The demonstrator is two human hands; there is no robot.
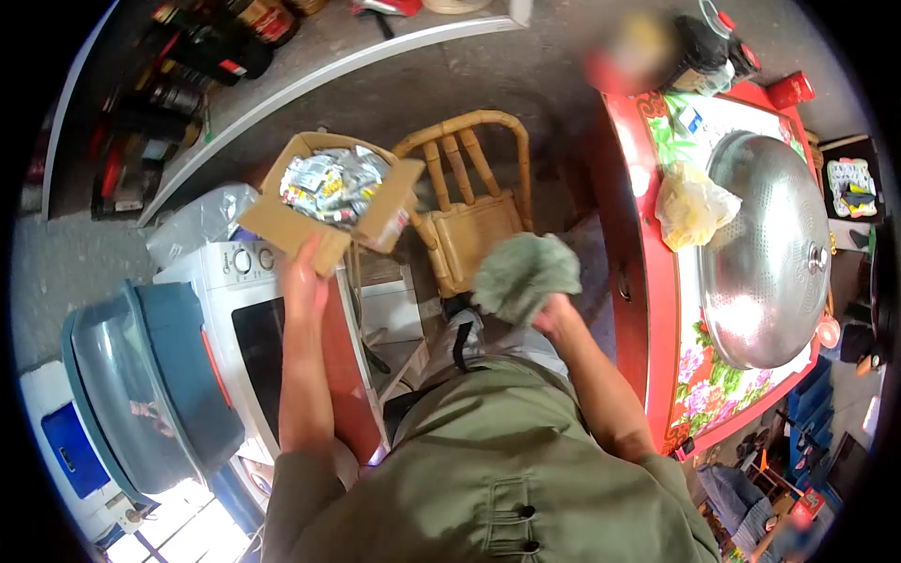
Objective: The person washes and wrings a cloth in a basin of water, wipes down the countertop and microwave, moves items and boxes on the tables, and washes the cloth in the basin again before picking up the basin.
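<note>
My left hand point(303, 278) grips the front flap of an open cardboard box point(267, 220), which is tilted over the top of a white microwave point(230, 272). Inside the box lie several silver and printed packets point(340, 183). In my right hand point(556, 314) a crumpled grey-green cloth point(526, 277) is held up in front of my body; the hand's fingers are partly behind it. The cloth hangs near the seat of a bamboo chair point(477, 230), apart from the box.
At the right, a red table point(657, 357) carries a large metal domed lid point(765, 253) and a yellowish plastic bag point(693, 208). A blue-grey plastic tub point(188, 357) is at the left. Dark bottles point(211, 47) stand on a shelf at the upper left.
</note>
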